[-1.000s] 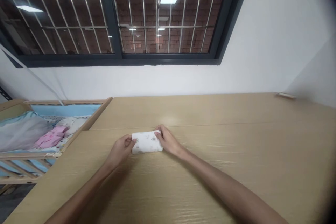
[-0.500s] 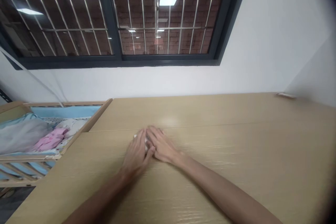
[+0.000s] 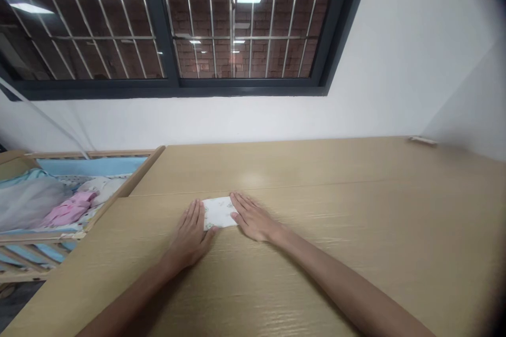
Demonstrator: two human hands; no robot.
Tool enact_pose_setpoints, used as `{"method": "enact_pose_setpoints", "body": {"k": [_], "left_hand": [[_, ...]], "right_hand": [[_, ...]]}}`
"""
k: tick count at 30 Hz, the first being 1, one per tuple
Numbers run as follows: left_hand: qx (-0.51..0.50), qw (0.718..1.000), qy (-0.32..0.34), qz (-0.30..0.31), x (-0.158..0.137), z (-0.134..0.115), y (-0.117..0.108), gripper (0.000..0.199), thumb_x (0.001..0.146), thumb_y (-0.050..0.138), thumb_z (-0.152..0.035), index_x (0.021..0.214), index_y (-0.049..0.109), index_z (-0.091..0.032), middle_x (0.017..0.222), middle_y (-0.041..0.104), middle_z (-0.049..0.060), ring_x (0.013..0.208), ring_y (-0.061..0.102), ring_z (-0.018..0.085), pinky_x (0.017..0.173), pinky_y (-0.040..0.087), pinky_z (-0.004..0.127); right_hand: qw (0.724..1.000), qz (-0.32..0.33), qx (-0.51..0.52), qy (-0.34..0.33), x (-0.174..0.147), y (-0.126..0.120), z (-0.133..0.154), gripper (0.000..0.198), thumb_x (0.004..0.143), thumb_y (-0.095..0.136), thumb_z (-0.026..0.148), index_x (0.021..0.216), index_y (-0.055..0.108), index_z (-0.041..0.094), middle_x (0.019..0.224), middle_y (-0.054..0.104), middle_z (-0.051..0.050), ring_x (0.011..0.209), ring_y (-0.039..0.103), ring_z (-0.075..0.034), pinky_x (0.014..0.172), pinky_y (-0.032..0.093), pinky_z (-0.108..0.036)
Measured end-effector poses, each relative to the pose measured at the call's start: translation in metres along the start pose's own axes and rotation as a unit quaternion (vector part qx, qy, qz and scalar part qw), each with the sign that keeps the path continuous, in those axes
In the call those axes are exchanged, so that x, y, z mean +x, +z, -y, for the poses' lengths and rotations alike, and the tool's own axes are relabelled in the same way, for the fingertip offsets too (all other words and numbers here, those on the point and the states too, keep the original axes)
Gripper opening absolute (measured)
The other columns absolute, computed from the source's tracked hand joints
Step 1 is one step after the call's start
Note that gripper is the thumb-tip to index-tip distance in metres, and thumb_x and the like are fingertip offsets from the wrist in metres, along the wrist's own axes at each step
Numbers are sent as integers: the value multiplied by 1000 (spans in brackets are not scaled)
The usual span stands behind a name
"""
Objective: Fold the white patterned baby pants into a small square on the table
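Observation:
A small white folded cloth (image 3: 219, 212) with a faint print lies flat on the pale wooden tabletop (image 3: 308, 263). My left hand (image 3: 193, 236) rests at its left edge, fingers stretched out and pointing away from me, thumb along the near corner. At the cloth's right edge lies my right hand (image 3: 255, 219), palm down, with the fingers straight and the thumb over the edge. Most of the cloth shows between the two hands; its side edges are partly covered by them.
On the left stands a wooden cot (image 3: 134, 181) holding bedding and a pink cloth (image 3: 70, 208). Behind the table are a white wall and a dark-framed window (image 3: 253, 86) with metal bars. A small flat white object (image 3: 422, 140) lies at the far right corner.
My hands have moved apart, the left one to the left, the right one slightly to the right. The cloth, mostly covered before, now shows between them.

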State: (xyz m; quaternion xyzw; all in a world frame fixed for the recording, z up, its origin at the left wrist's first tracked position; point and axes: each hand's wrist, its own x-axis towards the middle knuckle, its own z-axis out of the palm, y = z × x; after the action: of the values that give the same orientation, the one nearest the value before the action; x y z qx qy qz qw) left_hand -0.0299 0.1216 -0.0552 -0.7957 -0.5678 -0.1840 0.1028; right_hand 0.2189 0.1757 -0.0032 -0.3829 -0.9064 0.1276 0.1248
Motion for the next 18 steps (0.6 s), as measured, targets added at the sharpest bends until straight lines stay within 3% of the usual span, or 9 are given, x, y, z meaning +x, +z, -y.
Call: {"method": "enact_pose_setpoints", "body": {"k": [4, 7, 9, 12, 18], "left_hand": [[13, 997, 60, -50, -5, -8, -18, 73, 99, 39, -53, 150, 30, -1, 155, 32, 26, 148, 25, 36, 118, 29, 53], [-6, 995, 92, -37, 0, -13, -25, 65, 98, 43, -49, 145, 40, -4, 149, 44, 24, 141, 39, 34, 115, 35, 50], [-25, 996, 80, -18, 5, -13, -24, 62, 97, 46, -50, 140, 46, -6, 144, 50, 23, 133, 49, 33, 110, 42, 49], [-50, 998, 42, -1, 11, -9, -19, 57, 91, 54, -49, 133, 53, -10, 139, 56, 21, 123, 58, 33, 103, 47, 48], [-77, 997, 16, 8, 23, -8, -24, 35, 88, 50, -22, 121, 61, -16, 129, 64, 16, 112, 63, 28, 99, 48, 43]], "right_hand": [[997, -49, -27, -61, -3, -12, 9, 68, 104, 27, 52, 159, 18, 14, 165, 14, -15, 153, 9, -26, 123, 13, -49], [995, -34, -22, -95, -2, -20, 13, 69, 100, 40, 55, 155, 31, 15, 158, 33, -17, 147, 28, -30, 119, 21, -50], [995, -16, -15, -98, 0, -21, 12, 71, 95, 50, 54, 152, 36, 13, 151, 43, -20, 140, 39, -32, 116, 25, -50], [994, -19, -13, -104, 4, -16, 6, 70, 88, 58, 39, 148, 39, 10, 146, 49, -21, 135, 44, -31, 113, 29, -48], [991, -76, -17, -108, 16, -4, -1, 52, 80, 53, 18, 131, 54, 14, 131, 61, -16, 123, 53, -29, 107, 33, -45]]}}
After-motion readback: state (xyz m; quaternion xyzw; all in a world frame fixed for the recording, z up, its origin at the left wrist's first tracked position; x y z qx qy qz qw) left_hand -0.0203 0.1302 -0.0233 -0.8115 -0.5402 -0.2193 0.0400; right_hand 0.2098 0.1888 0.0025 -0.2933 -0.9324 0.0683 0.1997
